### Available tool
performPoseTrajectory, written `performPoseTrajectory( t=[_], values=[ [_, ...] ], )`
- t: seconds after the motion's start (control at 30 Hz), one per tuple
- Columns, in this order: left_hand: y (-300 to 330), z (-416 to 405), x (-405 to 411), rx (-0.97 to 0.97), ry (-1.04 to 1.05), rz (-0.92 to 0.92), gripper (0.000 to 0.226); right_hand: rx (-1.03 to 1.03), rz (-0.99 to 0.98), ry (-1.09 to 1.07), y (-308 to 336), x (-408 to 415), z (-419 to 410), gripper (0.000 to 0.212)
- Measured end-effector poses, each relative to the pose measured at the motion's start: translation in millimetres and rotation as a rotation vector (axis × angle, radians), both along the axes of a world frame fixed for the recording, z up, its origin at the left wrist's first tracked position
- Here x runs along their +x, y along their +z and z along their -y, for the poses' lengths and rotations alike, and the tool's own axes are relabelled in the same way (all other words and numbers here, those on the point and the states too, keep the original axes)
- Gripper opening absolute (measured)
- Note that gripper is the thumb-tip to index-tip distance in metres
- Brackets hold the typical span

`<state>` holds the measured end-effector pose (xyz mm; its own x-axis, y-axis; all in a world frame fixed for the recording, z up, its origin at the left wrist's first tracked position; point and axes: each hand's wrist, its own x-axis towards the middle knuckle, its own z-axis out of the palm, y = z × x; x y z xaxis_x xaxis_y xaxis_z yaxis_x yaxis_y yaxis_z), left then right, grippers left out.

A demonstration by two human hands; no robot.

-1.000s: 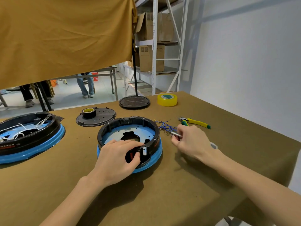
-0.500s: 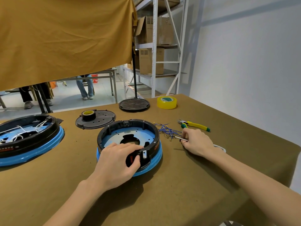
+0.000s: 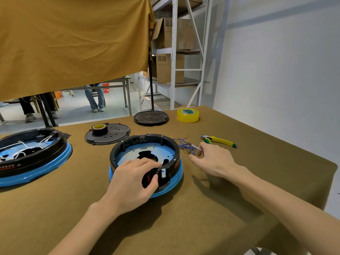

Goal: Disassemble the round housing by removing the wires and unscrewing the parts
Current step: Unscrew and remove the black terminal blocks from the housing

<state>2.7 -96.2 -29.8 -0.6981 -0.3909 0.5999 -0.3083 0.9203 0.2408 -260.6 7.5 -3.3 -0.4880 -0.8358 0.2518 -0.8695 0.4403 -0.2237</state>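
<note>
Two hands | left hand [image 3: 131,183] grips round housing [image 3: 145,161] | right hand [image 3: 214,161] pinches screwdriver [image 3: 195,147]

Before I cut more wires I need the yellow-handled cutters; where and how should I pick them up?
Grip the yellow handles, probably from above with the right hand. The cutters lie flat on the table, jaws toward the blue wires, green-tipped handle ends pointing away to the right, with nothing lying on them.
</note>
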Motion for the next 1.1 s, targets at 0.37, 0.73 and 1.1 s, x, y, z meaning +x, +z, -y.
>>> performPoseTrajectory(
  t=[0.37, 0.73, 1.1],
  values=[
    [0.9, 7.5, 8.6, 0.07, -0.046, -0.036, 0.033, -0.078, 0.028, 0.557, 8.3, 55.5, -32.3, 0.028],
    [-9.7, 1.8, 15.4, 0.091, -0.031, -0.072, 0.039, -0.064, -0.391, 0.365, 1.6, 69.5, -44.0, 0.045],
    [-12.3, -0.4, 13.2, 0.143, -0.035, -0.156, 0.033, -0.086, -0.553, 0.317, 5.7, 79.2, -42.0, 0.05]
  ],
)
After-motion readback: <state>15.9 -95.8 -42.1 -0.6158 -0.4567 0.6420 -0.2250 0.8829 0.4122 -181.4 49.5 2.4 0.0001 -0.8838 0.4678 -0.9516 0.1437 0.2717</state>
